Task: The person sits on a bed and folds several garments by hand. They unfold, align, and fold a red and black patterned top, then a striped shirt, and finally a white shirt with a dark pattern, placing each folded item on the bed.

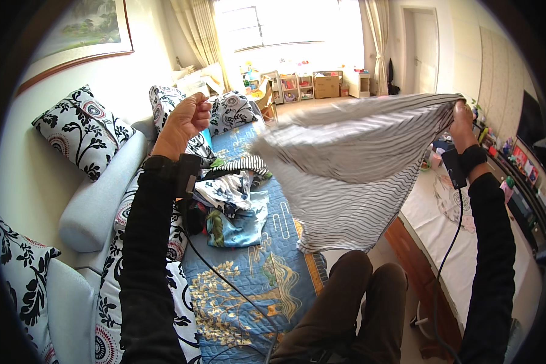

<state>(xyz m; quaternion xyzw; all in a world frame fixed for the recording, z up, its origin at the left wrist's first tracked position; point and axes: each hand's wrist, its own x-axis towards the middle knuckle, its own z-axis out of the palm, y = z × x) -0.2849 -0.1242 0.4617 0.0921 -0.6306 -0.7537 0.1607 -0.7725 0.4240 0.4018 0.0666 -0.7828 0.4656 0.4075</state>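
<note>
A grey-and-white garment with thin dark stripes (352,176) hangs spread in the air in front of me, its left end blurred by motion. My right hand (461,122), raised at the right, is closed on its upper right corner. My left hand (191,118) is up at the left with its fingers curled closed. Nothing shows in it, and a gap parts it from the garment's left end. Below the left hand, a loose pile of clothes lies on the sofa: a white piece with dark print (227,191), a shiny light-blue one (242,221) and a black-and-white striped one (246,164).
A blue patterned cover (242,303) lies along the sofa seat, with floral cushions (82,130) against the grey armrests (100,194). To my right stands a table with a white cloth (449,242). Cables run from both wrists. Low shelves (291,88) stand under the window.
</note>
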